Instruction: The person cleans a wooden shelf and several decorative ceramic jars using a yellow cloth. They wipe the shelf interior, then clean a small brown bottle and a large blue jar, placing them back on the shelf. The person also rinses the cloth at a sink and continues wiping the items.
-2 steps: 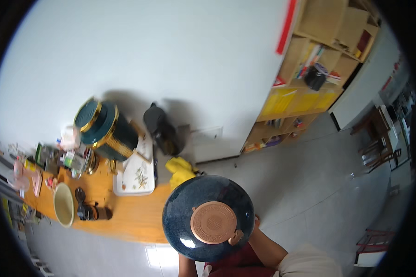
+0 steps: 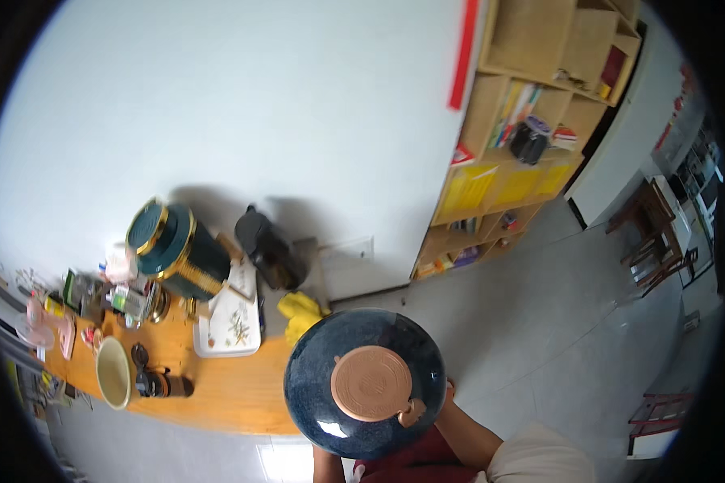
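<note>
Glossy dark-blue glazed bowl (image 2: 366, 383), its bare foot matt terracotta. Smooth warm wood table (image 2: 225, 394). Shiny green jar (image 2: 176, 251) with gold metallic trim. Glossy white tray (image 2: 232, 326). Wood shelves (image 2: 532, 105), matt.

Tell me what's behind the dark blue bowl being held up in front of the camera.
The dark blue bowl is held bottom toward the camera. A fingertip of the right hand curls over its terracotta foot; the forearm shows below. It covers the rest of both hands and part of the wooden table.

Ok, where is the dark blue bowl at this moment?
In the head view, the dark blue bowl is at lower centre, upturned, with a finger at its base, just right of the wooden table.
</note>
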Action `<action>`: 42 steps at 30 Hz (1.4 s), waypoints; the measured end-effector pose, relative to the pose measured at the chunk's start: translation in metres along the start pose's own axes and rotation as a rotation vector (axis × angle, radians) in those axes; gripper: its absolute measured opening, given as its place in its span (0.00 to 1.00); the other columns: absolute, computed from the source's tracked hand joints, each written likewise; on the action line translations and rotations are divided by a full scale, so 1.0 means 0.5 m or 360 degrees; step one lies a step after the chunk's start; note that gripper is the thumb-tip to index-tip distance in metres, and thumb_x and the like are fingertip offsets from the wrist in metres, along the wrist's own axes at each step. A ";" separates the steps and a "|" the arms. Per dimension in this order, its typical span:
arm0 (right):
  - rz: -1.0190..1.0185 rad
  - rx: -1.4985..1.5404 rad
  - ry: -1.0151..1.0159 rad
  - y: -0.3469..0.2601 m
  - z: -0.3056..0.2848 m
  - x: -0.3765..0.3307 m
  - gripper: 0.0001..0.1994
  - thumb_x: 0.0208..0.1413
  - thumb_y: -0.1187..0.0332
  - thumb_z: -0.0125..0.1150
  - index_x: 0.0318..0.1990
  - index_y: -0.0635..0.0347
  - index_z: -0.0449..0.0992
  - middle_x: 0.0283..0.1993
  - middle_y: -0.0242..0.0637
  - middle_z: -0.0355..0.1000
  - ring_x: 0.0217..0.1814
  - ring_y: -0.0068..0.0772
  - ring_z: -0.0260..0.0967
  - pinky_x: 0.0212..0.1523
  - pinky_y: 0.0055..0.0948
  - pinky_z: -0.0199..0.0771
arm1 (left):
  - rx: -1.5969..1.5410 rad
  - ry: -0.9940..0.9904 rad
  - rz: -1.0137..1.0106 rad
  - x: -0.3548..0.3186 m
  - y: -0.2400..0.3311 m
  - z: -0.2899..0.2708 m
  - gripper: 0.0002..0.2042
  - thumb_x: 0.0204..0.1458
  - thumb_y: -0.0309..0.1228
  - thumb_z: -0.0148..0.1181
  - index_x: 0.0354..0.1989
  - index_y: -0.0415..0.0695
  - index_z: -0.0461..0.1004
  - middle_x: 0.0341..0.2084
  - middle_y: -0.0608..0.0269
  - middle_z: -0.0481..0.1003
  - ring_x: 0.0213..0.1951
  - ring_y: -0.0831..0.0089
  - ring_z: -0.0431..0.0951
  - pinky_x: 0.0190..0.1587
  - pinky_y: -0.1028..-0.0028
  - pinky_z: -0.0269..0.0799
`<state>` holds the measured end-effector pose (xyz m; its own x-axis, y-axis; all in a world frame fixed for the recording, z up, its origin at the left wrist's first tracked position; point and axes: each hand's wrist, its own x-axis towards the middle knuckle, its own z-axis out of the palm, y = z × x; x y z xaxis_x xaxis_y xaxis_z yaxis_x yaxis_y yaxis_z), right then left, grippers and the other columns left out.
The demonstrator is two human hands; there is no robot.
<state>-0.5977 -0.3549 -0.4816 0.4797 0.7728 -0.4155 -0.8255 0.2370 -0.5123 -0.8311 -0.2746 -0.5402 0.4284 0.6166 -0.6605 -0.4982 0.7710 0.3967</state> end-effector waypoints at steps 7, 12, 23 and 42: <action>-0.0620 -0.0212 -0.0333 -0.428 0.020 -0.009 0.24 0.60 0.51 0.42 0.57 0.56 0.62 0.54 0.38 0.65 0.55 0.37 0.62 0.56 0.33 0.62 | 0.0046 -0.0280 0.0163 -0.023 -0.149 0.409 0.24 0.61 0.47 0.31 0.55 0.44 0.60 0.50 0.61 0.66 0.52 0.65 0.66 0.54 0.69 0.63; -0.0407 0.0288 -0.0590 -0.746 0.061 -0.029 0.27 0.59 0.49 0.40 0.59 0.55 0.59 0.58 0.39 0.62 0.58 0.40 0.60 0.59 0.36 0.60 | 0.0058 -0.0541 0.0366 -0.052 -0.221 0.763 0.23 0.61 0.47 0.31 0.55 0.44 0.60 0.50 0.61 0.65 0.52 0.65 0.65 0.54 0.69 0.63; -0.0756 0.0002 -0.0471 -1.190 0.285 0.018 0.29 0.58 0.45 0.40 0.60 0.54 0.58 0.59 0.41 0.60 0.60 0.40 0.58 0.57 0.38 0.64 | 0.0227 -0.0764 0.0804 -0.173 -0.201 1.385 0.35 0.51 0.62 0.36 0.62 0.52 0.50 0.57 0.60 0.56 0.59 0.58 0.58 0.55 0.60 0.62; -0.0783 -0.0069 -0.0711 -1.444 0.483 0.323 0.26 0.61 0.50 0.33 0.59 0.59 0.59 0.58 0.42 0.61 0.57 0.40 0.61 0.52 0.39 0.69 | -0.0069 -0.0941 0.0985 0.026 -0.093 1.733 0.25 0.54 0.50 0.37 0.50 0.45 0.65 0.47 0.58 0.69 0.51 0.65 0.67 0.52 0.66 0.64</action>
<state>0.0040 -0.2592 0.0028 0.6204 0.7526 0.2208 -0.5249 0.6076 -0.5961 -0.1493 -0.1645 -0.0150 0.3864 0.9154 0.1125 -0.7951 0.2688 0.5437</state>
